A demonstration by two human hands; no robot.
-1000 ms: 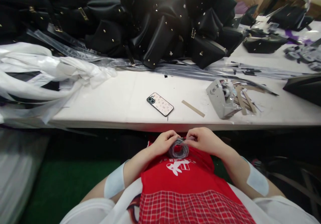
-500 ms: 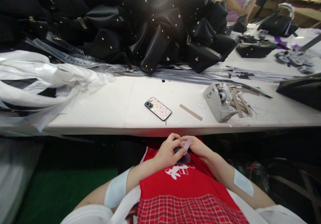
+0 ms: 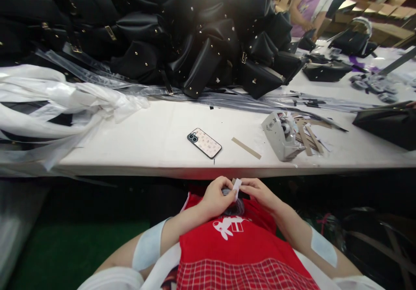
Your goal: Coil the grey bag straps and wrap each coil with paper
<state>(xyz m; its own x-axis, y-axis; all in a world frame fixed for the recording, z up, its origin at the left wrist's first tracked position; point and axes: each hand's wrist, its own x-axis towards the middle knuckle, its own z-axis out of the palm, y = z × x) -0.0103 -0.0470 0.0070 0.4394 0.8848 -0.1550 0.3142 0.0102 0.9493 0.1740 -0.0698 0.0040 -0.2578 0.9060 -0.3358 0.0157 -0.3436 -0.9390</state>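
In front of the red apron (image 3: 260,233), my two hands work close together just below the table edge. My left hand (image 3: 216,198) is closed, its thumb and fingers pinching a short white strip (image 3: 237,185). From the other side my right hand (image 3: 261,193) meets the strip's edge with thumb and forefinger pressed together. Under the fingers is a greyish, rounded, see-through item (image 3: 238,207), perhaps a roll; the hands partly cover it. A small dark patch shows below the right fingertips, too hidden to name.
On the white table (image 3: 156,138) lie a phone (image 3: 205,143), a flat tan strip (image 3: 246,147) and a grey-white holder (image 3: 276,136) beside scattered strips. Black bags (image 3: 201,43) are piled behind, with white plastic wrapping (image 3: 65,91) at left. Another person (image 3: 308,8) stands at far right.
My right hand has drawn slightly away to the right from my left. The strip, earlier slanted and pinkish, now looks whiter and more exposed between the hands. The view has shifted slightly.
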